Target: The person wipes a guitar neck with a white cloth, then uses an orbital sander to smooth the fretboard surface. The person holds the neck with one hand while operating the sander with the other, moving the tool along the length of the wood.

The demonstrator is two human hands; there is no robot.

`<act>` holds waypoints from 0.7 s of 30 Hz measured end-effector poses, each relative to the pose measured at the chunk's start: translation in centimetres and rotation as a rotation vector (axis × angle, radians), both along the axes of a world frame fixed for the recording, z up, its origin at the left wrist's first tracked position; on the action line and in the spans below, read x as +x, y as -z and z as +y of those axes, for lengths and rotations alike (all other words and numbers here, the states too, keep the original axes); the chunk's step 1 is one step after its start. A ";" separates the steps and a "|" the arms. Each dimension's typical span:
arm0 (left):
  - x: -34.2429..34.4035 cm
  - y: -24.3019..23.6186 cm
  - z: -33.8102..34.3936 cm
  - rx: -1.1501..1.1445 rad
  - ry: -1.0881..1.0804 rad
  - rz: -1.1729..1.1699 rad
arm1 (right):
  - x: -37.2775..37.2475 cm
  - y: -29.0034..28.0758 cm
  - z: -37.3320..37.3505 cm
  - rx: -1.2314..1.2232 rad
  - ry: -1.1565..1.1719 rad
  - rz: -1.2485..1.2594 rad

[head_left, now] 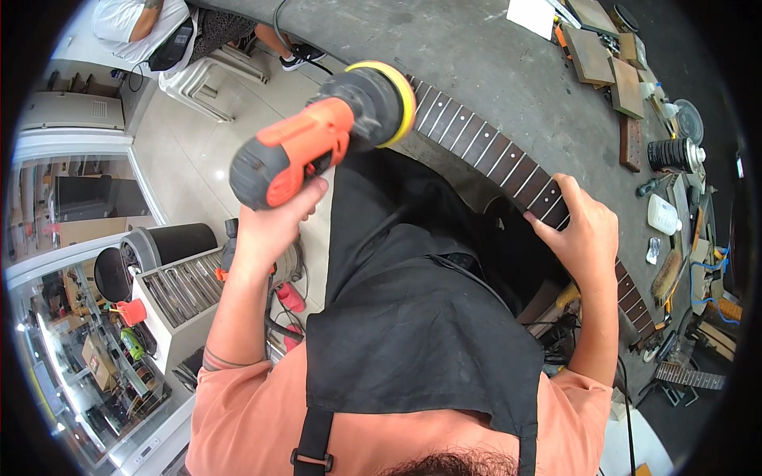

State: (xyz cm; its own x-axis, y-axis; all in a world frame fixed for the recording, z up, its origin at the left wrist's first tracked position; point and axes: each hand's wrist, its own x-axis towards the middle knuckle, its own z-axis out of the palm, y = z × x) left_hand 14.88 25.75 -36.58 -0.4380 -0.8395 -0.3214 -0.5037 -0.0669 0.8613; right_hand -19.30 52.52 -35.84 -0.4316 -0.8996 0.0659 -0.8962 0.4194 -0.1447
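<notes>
My left hand [279,225] is wrapped round the grip of an orange and black power sander [305,143], raised up and to the left. Its round yellow-edged pad [406,105] faces the near end of a dark guitar neck [494,157]; whether pad and neck touch I cannot tell. The neck lies along the edge of the workbench, with metal frets and pale dot inlays on top. My right hand [586,230] holds it, thumb on the near edge and fingers across to the far one. Beyond my right forearm, more fretted wood [633,305] shows.
Wood blocks [627,89], a black can [671,155], a white bottle [663,215] and a brush [667,274] crowd the grey workbench [476,47]. At left stand a drawer unit [186,289] and a white stool [202,87]. Another person [155,28] sits at upper left.
</notes>
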 end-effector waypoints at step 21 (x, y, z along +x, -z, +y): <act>0.4 -0.9 -3.1 -0.205 -0.022 0.274 | -1.6 -1.4 -1.9 -0.023 0.026 0.011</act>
State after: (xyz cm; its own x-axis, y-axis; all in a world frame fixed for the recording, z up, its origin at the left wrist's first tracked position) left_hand 15.33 22.67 -35.71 -0.4662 -0.8845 -0.0176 -0.2520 0.1137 0.9610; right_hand -20.93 50.58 -34.40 -0.4537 -0.8865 0.0910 -0.8867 0.4390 -0.1450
